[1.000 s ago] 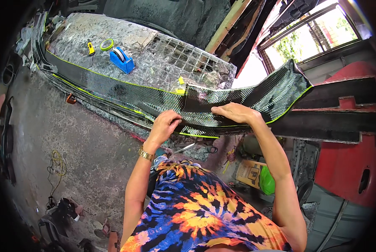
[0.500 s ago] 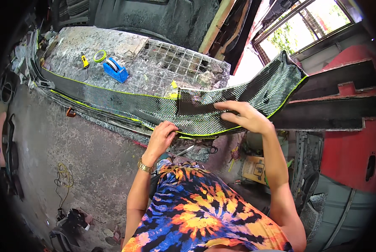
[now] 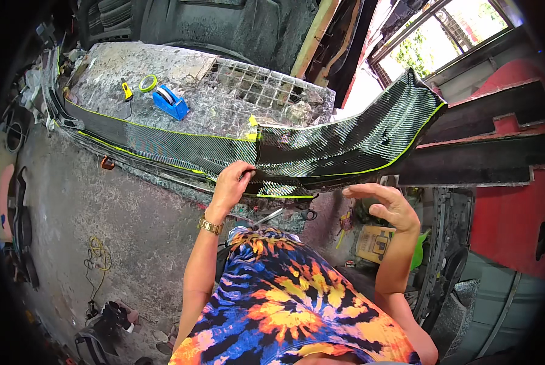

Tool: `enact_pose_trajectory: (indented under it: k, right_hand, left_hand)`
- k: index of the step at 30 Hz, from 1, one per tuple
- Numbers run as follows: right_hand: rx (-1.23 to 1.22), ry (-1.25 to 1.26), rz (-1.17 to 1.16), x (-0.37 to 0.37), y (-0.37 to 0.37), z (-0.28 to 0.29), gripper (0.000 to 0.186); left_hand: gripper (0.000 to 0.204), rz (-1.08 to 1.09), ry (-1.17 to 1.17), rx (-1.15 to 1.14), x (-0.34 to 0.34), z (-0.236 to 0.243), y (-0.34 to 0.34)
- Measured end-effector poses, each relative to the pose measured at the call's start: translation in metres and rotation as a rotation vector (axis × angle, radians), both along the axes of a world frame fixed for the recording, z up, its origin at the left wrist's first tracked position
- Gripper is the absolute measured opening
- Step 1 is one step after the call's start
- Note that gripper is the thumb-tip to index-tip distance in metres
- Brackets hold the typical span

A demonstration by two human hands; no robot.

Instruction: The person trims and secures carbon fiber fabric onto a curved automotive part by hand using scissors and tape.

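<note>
A long strip of black woven carbon-fibre cloth (image 3: 333,146), edged in yellow-green tape, lies along a curved part at the front of the worktable. My left hand (image 3: 230,187), with a metal-band watch on the wrist, pinches the cloth's near edge around the middle. Right of that grip, the taped near edge is lifted, and a lower woven piece (image 3: 278,188) with its own yellow-green edge shows beneath. My right hand (image 3: 387,205) hovers apart from the cloth, just nearer to me, its fingers curved and thumb spread, holding nothing.
On the worktable (image 3: 193,64) are a blue tape dispenser (image 3: 171,102), a yellow-green tape roll (image 3: 148,83) and a yellow cutter (image 3: 126,90). Scissors (image 3: 309,214) sit below the near edge. A cardboard box (image 3: 373,243) stands low at right, near red panels (image 3: 510,222). A cord (image 3: 96,255) lies on the floor.
My right hand has come off the cloth and moved toward me and slightly right. The cloth's near edge has risen, exposing the lower piece. My left hand has shifted slightly away from me.
</note>
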State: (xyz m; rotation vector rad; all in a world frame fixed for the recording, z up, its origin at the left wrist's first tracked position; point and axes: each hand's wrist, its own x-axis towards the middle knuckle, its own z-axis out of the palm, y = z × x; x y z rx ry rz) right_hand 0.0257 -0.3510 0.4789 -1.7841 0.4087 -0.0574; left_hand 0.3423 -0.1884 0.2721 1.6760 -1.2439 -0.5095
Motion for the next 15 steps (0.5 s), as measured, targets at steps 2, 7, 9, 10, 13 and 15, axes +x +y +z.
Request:
enact_pose_trajectory:
  k: [2, 7, 9, 10, 13, 15]
  right_hand:
    - [0.056, 0.024, -0.018, -0.001, 0.001, -0.003, 0.055]
    - [0.066, 0.045, -0.019, 0.0, 0.005, -0.009, 0.054]
    - [0.028, 0.052, 0.055, 0.0, 0.007, -0.009, 0.053]
    - [-0.009, 0.055, 0.132, 0.001, 0.009, -0.008, 0.051]
    - [0.02, 0.224, 0.292, 0.008, 0.027, -0.026, 0.05]
    - [0.012, 0.428, 0.306, 0.007, 0.043, -0.055, 0.049]
  left_hand:
    - [0.012, 0.003, -0.013, -0.003, 0.002, -0.001, 0.002]
    - [0.012, -0.019, -0.016, -0.01, 0.001, -0.003, 0.009]
    - [0.012, -0.052, -0.082, -0.034, -0.003, 0.002, 0.013]
    - [0.012, -0.067, -0.116, -0.046, -0.004, 0.003, 0.016]
    - [0.018, -0.097, -0.188, 0.004, -0.004, 0.0, 0.031]
    - [0.033, -0.155, -0.3, 0.092, -0.009, 0.006, 0.036]
